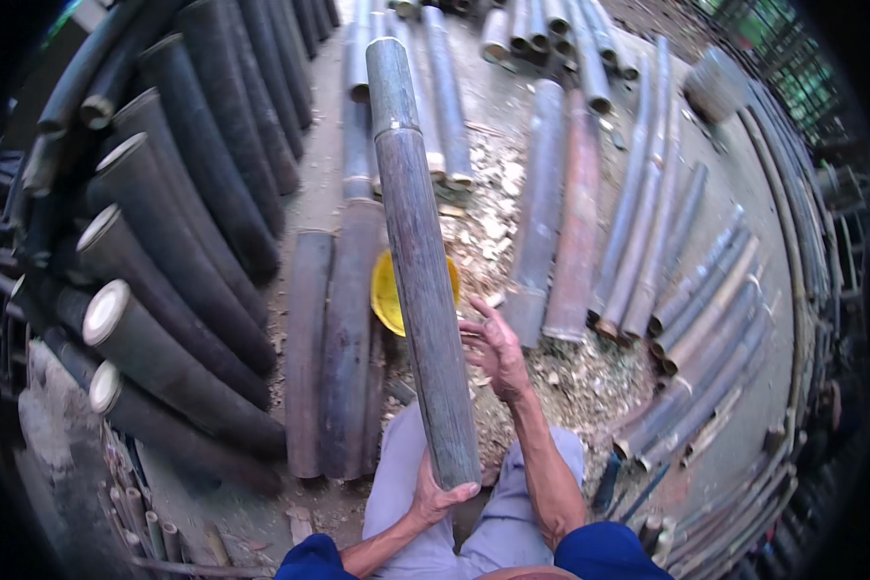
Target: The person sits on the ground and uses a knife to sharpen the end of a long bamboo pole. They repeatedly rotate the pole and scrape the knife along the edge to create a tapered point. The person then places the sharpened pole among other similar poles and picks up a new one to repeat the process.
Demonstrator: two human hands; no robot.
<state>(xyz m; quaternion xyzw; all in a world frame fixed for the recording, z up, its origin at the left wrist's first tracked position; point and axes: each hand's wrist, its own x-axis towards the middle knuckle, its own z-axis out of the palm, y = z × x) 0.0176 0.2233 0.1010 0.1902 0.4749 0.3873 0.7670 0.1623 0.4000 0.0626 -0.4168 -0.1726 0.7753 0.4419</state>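
A long dark grey-brown bamboo tube (411, 222) stands tilted in front of me, with a pale node ring near its far end. My left hand (438, 495) is closed around its near, lower end, just above my lap. Beside the middle of the tube is my right hand (496, 350), its fingers spread. Those fingertips come close to the tube's right side; whether they touch it I cannot tell. Partly hidden behind the tube lies a round yellow thing (387, 295), perhaps a basin or a helmet.
Thick dark bamboo tubes (179, 358) lean in a row on the left. More bamboo lengths (541, 203) lie ahead and to the right. Pale wood chips (590, 377) cover the floor between them. A tool with a dark handle (606, 483) lies right of my knee.
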